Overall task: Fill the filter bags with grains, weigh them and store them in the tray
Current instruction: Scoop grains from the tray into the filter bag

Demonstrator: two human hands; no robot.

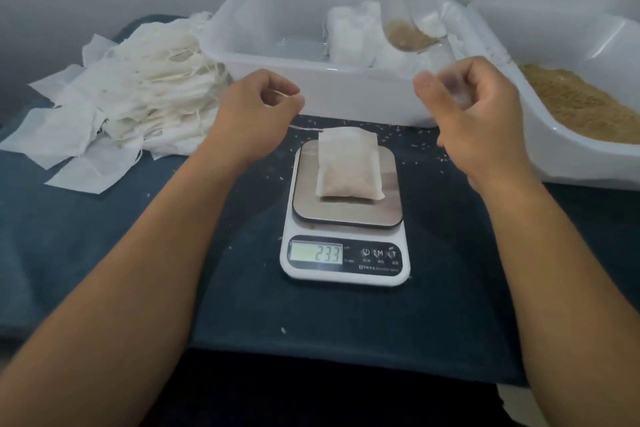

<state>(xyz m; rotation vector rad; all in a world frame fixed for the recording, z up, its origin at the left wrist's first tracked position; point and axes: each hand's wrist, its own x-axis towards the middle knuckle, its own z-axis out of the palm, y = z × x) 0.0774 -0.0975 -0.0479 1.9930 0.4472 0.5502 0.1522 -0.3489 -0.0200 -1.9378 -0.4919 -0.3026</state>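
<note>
- While the filled filter bag (349, 166) lies flat on the scale (346, 218) at the counter's centre, my left hand (258, 107) pinches its drawstring (304, 128) at ten o'clock.
- My right hand (474, 111) curls round something pale and blurred; what, I cannot tell.
- Soft, light, shifting: I would lift it by the gathered top toward the tray (221, 28) at twelve o'clock.

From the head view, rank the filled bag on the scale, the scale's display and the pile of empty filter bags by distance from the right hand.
1. Filled bag, lower left of the right hand.
2. Scale's display, below that.
3. Pile of empty filter bags, far left.
</note>
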